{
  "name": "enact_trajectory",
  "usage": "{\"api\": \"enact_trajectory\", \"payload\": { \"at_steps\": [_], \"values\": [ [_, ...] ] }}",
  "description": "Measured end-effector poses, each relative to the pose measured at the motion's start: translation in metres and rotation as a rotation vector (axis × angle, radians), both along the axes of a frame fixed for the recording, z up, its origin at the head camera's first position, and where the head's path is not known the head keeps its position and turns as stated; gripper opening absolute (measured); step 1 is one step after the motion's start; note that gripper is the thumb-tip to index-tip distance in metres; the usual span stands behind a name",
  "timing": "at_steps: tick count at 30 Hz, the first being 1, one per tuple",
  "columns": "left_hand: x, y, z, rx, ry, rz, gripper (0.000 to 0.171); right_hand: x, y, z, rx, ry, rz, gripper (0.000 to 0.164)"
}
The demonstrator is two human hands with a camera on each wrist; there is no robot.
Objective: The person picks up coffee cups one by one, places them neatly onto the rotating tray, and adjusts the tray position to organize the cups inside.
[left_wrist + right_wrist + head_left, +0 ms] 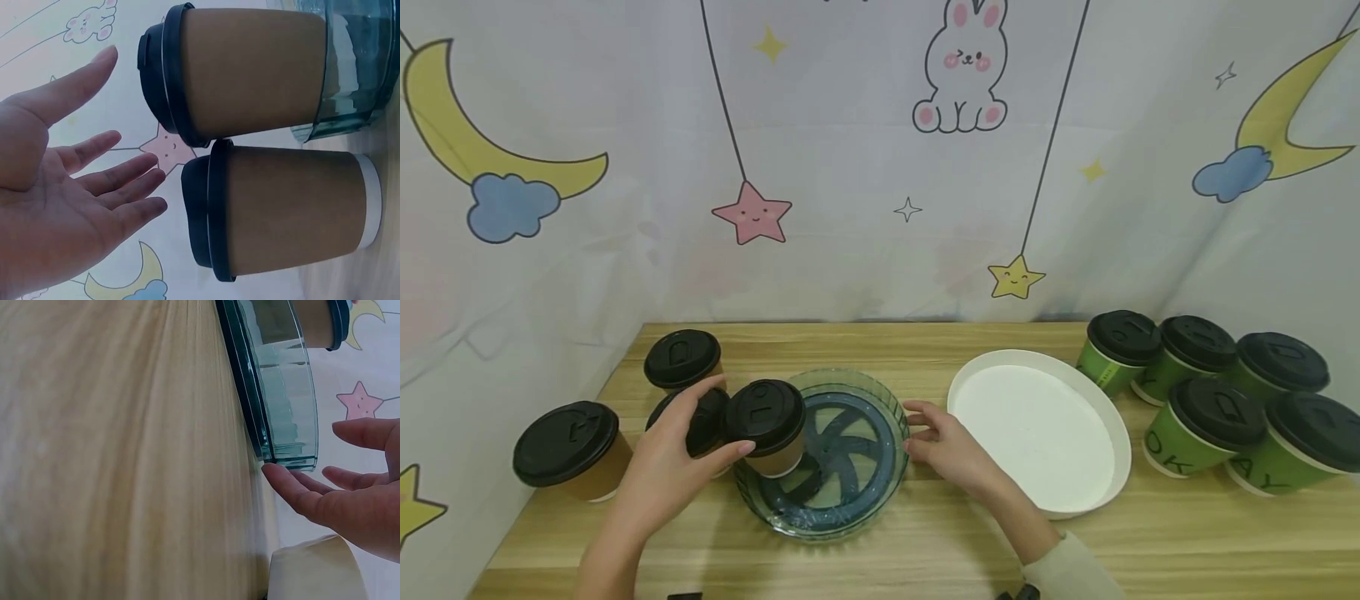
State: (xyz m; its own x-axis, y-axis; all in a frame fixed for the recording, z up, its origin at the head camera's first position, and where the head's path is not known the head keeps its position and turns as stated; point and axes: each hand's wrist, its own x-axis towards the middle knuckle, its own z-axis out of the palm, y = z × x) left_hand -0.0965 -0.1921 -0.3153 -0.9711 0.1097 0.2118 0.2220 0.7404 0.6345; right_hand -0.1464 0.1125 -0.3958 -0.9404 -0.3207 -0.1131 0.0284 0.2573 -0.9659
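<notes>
A see-through bluish-green round dish lies mid-table. At its left side stands a brown paper cup with a black lid, its base within the dish wall. My left hand hovers left of that cup, thumb and fingers spread; in the left wrist view a gap separates them from its lid. Another brown cup stands close beside, partly hidden behind my left hand in the head view. My right hand is at the dish's right side, fingers loosely bent and fingertips right at the rim.
Two more brown cups with black lids stand at the left, one at the back and one nearer. A white round tray lies right of the dish. Several green cups with black lids crowd the far right. A printed curtain hangs behind.
</notes>
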Motion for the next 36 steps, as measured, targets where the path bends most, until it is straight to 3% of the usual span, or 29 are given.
{"api": "enact_trajectory", "payload": {
  "at_steps": [9, 27, 36],
  "values": [
    [0.003, -0.013, 0.0, 0.012, -0.08, 0.034, 0.087, 0.001, 0.001, 0.003, 0.002, -0.02, -0.014, 0.053],
    [0.002, -0.022, -0.001, 0.003, -0.099, 0.028, 0.088, -0.003, 0.004, 0.002, -0.001, -0.012, 0.014, 0.053],
    [0.004, -0.03, -0.004, -0.034, -0.095, 0.061, 0.089, -0.002, 0.005, 0.004, -0.014, -0.015, 0.017, 0.052]
  ]
}}
